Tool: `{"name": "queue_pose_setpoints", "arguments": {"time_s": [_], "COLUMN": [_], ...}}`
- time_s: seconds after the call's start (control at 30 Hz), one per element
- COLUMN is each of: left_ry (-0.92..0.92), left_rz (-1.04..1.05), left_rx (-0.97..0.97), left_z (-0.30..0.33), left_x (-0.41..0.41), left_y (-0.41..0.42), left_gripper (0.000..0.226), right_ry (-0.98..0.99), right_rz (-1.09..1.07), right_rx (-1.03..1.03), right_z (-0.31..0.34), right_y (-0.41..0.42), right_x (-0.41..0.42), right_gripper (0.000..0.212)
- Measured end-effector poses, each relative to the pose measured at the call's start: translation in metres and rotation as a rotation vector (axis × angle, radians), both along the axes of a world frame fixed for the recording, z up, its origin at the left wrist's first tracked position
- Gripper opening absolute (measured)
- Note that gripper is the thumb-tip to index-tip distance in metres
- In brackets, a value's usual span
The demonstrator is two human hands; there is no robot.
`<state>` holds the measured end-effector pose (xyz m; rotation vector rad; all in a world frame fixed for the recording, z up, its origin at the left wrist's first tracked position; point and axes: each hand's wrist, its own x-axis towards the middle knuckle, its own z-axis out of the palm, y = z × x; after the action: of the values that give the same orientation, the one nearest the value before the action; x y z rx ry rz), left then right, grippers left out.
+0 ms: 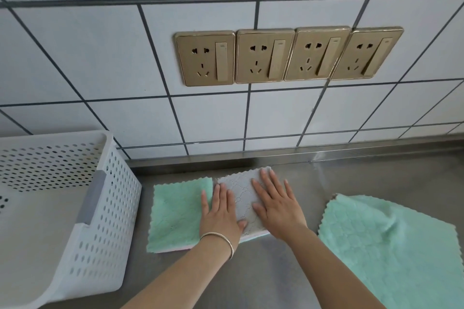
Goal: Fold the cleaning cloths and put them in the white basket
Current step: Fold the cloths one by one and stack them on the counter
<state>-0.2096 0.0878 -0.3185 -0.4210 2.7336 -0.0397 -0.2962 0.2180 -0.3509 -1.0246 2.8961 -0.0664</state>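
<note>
Hands lay flat on a cloth (180,211) in the lower middle of the frame. The cloth sat on the metal counter (351,178), partly folded: its right part was turned over and showed a pale grey side, and its left part was mint green. The left hand (219,211) pressed down near the line where grey met green. The right hand (276,203) pressed on the grey flap. The fingers of both hands were straight and a little spread, holding nothing, just pushing flat.

I judged the person was smoothing the fold. To do it well, the palms should slide outward from the middle, so bumps get pushed out. The wavy edges should line up before the next fold, or the cloth would end up crooked. One hand should hold the cloth down while the other moves, because the shiny counter looked slippery.

A second green cloth (391,241) lay open at the lower right of the frame, apart from the hands and not yet folded. The white basket (108,208) with little holes stood at the lower left, just beside the first cloth. What I could see of its inside held no cloth, so most of the job was left to do.
</note>
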Motion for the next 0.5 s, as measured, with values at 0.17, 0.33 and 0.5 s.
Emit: {"name": "queue_pose_setpoints", "arguments": {"time_s": [0.17, 0.33, 0.5], "left_ry": [-0.081, 0.125, 0.636], "left_rz": [-0.052, -0.041, -0.281], "left_rx": [-0.059, -0.025, 0.104], "left_z": [-0.001, 0.016, 0.024], "left_x": [-0.008, -0.009, 0.007], "left_y": [-0.009, -0.006, 0.038], "left_gripper": [0.077, 0.074, 0.051], "right_ry": [-0.219, -0.122, 0.142], "right_rz": [-0.015, -0.135, -0.388], "right_rx": [0.0, -0.237, -0.539], "right_z": [0.01, 0.026, 0.017], "right_y": [-0.008, 0.01, 0.11], "right_x": [0.002, 0.019, 0.089], "right_gripper": [0.092, 0.075, 0.033]}}
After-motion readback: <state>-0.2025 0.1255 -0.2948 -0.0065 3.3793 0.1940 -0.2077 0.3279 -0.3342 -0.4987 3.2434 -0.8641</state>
